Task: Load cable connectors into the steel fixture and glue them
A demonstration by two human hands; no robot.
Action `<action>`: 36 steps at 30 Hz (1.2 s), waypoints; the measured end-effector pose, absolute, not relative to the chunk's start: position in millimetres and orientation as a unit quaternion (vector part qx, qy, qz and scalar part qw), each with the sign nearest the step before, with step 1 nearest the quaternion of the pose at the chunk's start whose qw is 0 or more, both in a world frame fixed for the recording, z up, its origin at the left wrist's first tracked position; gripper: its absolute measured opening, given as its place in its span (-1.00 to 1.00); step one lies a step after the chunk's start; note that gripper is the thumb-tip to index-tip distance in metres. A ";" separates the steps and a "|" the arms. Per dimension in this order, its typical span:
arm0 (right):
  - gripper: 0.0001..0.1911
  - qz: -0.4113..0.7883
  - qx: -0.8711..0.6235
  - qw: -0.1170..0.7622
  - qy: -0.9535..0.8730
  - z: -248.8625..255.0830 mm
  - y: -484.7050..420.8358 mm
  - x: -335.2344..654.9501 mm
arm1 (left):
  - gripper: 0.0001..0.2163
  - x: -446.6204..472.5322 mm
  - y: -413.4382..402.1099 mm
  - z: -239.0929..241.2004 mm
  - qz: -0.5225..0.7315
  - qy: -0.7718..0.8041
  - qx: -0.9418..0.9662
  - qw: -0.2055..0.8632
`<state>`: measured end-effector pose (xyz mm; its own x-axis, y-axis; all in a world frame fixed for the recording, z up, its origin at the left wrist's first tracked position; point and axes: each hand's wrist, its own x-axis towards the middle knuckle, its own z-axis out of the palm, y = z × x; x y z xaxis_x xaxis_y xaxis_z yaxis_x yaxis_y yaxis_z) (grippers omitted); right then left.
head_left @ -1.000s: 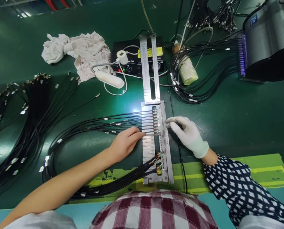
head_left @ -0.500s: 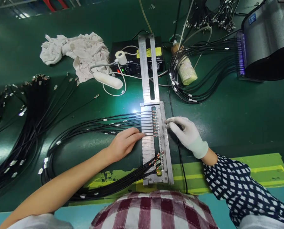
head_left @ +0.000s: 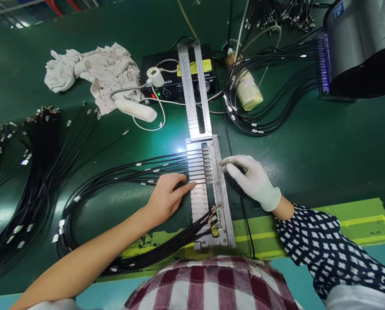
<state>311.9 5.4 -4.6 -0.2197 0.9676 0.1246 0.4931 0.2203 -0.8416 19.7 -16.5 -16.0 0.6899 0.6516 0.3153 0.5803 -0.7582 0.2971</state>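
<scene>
A long metal slotted fixture [head_left: 199,200] lies on the green table. Several black cables [head_left: 153,165] run side by side across its upper slots, their stripped ends showing orange and metal bits. My bare left hand [head_left: 168,196] rests at the fixture's left edge; one finger stretches onto the lowest cable in that row, and a gap parts it from the other fingers. In a white glove, my right hand [head_left: 250,178] is at the fixture's right rail, thumb and forefinger pinched together with dark fingertips. Whatever lies between them is hidden. A loose cable bundle [head_left: 166,247] lies across the lower slots.
Behind the fixture stand a black control box [head_left: 173,90] and a white lamp [head_left: 136,110]. White cloths [head_left: 111,69] lie at back left, with more cable bundles [head_left: 47,142] at left. A wrapped bottle [head_left: 249,90] and a grey machine [head_left: 362,47] holding cables stand at right.
The fingers of my left hand have spread apart, one staying on the cable at the slots. My right hand keeps its pinch at the rail. The whole view has shifted slightly.
</scene>
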 end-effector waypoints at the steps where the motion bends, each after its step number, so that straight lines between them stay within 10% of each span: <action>1: -0.79 0.343 -0.521 0.347 -0.701 -4.6 5.5 311.6 | -0.72 18.4 -19.2 -15.3 0.194 0.342 0.918 0.058; 26: -0.54 0.089 -0.581 0.172 -0.791 -13.4 25.2 278.7 | -0.69 72.8 -5.2 -19.4 0.134 0.339 0.931 0.005; 36: -0.47 0.069 -0.565 0.206 -0.796 -27.3 32.2 289.8 | -0.36 -75.6 -161.7 -1.1 0.088 0.455 0.882 0.083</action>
